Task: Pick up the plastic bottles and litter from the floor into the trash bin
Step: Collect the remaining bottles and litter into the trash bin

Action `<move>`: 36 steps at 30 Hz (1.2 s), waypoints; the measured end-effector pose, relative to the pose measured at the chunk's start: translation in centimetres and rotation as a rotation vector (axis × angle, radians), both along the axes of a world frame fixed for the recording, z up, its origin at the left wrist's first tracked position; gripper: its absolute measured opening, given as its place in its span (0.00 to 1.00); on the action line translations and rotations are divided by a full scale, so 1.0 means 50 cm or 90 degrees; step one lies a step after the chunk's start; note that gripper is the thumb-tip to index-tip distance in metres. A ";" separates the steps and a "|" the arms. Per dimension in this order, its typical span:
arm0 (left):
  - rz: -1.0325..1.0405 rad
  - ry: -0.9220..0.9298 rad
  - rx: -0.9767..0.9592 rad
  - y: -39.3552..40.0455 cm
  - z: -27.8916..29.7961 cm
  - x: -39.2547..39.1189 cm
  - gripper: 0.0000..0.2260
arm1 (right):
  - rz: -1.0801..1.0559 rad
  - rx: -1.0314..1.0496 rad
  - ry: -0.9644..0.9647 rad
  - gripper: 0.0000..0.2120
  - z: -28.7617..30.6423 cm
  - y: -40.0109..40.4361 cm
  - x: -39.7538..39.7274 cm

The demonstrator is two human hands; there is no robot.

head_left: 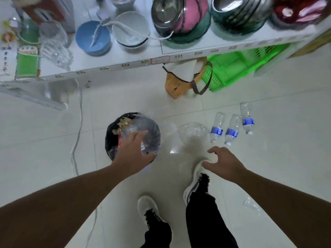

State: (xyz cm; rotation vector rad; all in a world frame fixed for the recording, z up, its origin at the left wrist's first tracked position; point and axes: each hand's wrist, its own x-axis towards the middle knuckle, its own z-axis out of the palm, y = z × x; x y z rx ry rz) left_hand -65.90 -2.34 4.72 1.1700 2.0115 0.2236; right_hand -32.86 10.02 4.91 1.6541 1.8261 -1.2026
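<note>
A black trash bin [110, 138] stands on the floor at centre left, with brown scraps and clear plastic inside. My left hand [133, 152] is over it, wrapped from above around a large clear bottle [152, 133] with a red label that lies in the bin's mouth. My right hand [222, 161] hovers empty with fingers apart above my right shoe. Just beyond it a large clear bottle [194, 133] lies on the tiles. Three small bottles with blue labels [217, 130] [232, 131] [247, 119] lie side by side to its right. A clear plastic scrap [250, 205] lies at lower right.
A white shelf [114, 66] loaded with bowls, glassware and steel basins overhangs the far side. Under it sit a tan bag [174, 85] and a green crate [238, 68]. A white cable [77, 138] runs down the floor left of the bin. My shoes [148, 204] are below.
</note>
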 end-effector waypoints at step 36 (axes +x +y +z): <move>-0.113 0.112 -0.232 0.409 -0.353 0.510 0.53 | -0.317 -0.132 -0.006 0.44 -0.291 0.229 0.451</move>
